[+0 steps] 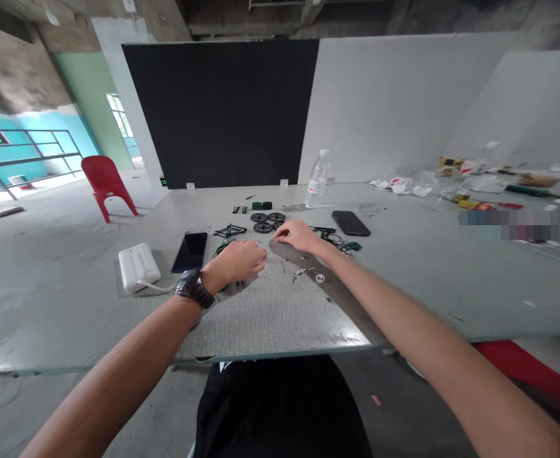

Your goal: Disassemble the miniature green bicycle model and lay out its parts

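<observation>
Behind the grey counter [451, 286] stands a white partition [384, 108] with a large black panel [222, 114]. On the left, a red chair [104, 178] is standing on the bare floor [32, 267], and daylight shows in the windows [120, 116].

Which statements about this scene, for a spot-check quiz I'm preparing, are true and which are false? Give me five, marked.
1. A watch is on the wrist of the left hand. True.
2. The bottle lies on its side. False: the bottle stands upright.
3. The right hand is beside the black wheels. True.
4. The chair is blue. False: the chair is red.
</observation>
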A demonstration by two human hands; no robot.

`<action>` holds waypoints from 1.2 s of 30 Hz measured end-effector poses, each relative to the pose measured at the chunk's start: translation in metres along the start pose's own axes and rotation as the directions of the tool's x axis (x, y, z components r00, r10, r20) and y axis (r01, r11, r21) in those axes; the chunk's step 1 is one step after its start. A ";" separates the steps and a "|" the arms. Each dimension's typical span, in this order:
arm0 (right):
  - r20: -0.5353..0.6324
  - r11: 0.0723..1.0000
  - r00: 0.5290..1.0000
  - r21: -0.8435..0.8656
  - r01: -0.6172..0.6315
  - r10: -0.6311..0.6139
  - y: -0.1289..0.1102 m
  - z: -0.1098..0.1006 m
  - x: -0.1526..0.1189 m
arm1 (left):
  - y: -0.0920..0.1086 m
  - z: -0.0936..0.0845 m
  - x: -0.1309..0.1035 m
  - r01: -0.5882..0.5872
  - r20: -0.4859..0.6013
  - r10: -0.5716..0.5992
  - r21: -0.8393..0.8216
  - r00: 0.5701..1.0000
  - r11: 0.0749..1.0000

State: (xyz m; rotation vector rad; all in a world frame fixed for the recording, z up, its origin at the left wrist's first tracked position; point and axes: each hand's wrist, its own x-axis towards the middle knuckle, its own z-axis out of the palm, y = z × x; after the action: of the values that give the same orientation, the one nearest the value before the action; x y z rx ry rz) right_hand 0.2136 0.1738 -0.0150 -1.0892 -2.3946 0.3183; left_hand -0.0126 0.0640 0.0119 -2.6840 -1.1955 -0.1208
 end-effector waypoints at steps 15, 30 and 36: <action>-0.074 0.998 0.996 -0.012 -0.056 0.055 0.015 -0.008 -0.011 | -0.001 0.002 0.001 -0.002 0.017 0.002 -0.011 1.000 1.000; -0.120 0.993 0.987 -0.024 -0.112 0.108 0.014 -0.025 -0.025 | 0.000 0.001 0.001 -0.003 0.027 0.003 -0.024 1.000 1.000; -0.086 0.993 0.993 -0.075 -0.092 0.086 0.014 -0.018 -0.020 | 0.000 0.000 0.000 -0.006 0.020 0.007 -0.024 1.000 1.000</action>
State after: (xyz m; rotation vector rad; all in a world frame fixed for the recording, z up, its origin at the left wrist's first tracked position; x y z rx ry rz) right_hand 0.2438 0.1682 -0.0118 -1.2228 -2.3073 0.2066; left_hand -0.0126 0.0638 0.0119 -2.7154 -1.1984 -0.1079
